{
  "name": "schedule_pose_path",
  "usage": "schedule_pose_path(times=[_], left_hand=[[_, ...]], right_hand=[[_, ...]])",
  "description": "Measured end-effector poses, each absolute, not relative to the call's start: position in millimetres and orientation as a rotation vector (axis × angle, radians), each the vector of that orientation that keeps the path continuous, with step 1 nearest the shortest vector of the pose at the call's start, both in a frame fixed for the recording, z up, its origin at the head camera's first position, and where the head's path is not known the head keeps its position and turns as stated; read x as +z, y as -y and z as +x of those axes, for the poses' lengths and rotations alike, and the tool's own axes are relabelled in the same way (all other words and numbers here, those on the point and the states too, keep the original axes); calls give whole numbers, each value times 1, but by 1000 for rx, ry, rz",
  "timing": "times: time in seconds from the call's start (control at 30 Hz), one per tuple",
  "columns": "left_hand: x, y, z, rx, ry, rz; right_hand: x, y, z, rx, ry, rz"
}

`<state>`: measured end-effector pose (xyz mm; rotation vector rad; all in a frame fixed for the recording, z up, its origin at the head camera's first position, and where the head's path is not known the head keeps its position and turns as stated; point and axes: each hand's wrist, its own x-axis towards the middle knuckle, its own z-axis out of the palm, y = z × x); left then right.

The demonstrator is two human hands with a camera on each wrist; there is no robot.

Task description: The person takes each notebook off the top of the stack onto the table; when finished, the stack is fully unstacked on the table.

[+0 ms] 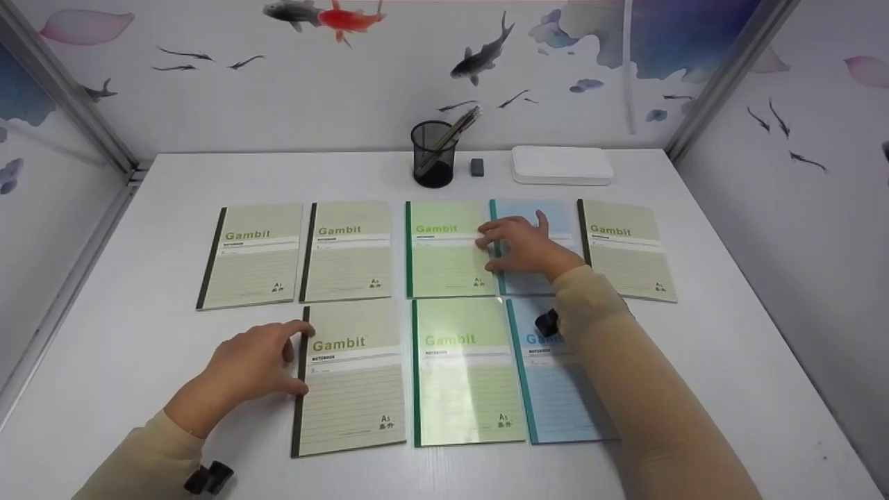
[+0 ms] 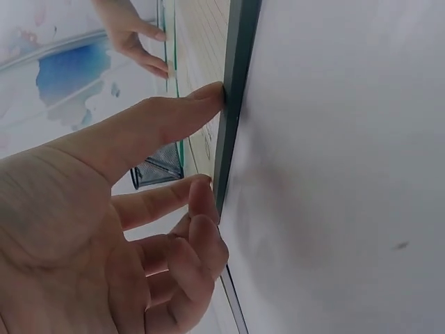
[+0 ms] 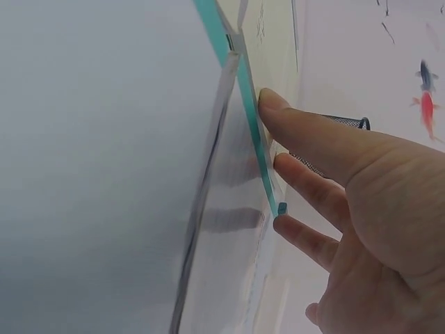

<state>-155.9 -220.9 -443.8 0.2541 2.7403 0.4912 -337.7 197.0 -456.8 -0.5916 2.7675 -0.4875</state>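
Observation:
My left hand [image 1: 246,364] touches the dark spine of a beige notebook [image 1: 354,410] at the front left, thumb and forefinger spread along it. In the left wrist view the thumb [image 2: 191,111] meets that spine while the other fingers curl loosely. Over a blue notebook [image 1: 531,283] in the back row lies my right hand [image 1: 521,246]. Its fingertips rest at the right edge of the green notebook [image 1: 444,264], by the blue one's teal spine [image 3: 250,115]. In front lie another green notebook [image 1: 469,396] and another blue notebook [image 1: 566,403], partly covered by the right sleeve.
Two beige notebooks [image 1: 253,260] [image 1: 347,260] lie at the back left and another beige notebook [image 1: 639,267] at the back right. Behind them stand a black mesh pen cup [image 1: 434,163], a small dark eraser [image 1: 477,167] and a white case [image 1: 561,165]. Walls enclose the white table.

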Motion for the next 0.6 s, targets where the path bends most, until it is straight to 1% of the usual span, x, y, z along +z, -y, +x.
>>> schedule_pose_path(times=[0.13,0.27,0.5,0.6], left_hand=[[-440,218,-167,504,-2777,186],[-438,215,-189,588,-2879,160],[-435,206,-237,574,-3018,299],[-434,205,-255,486,-3093,302]], right_hand=[[-459,-200,-339,-540,-2735,-626],[-460,-207,-340,-671,-2758,-642],[-456,-226,-336,-558,-2923,-345],[-457,-231,-337,-496,-2979,-290]])
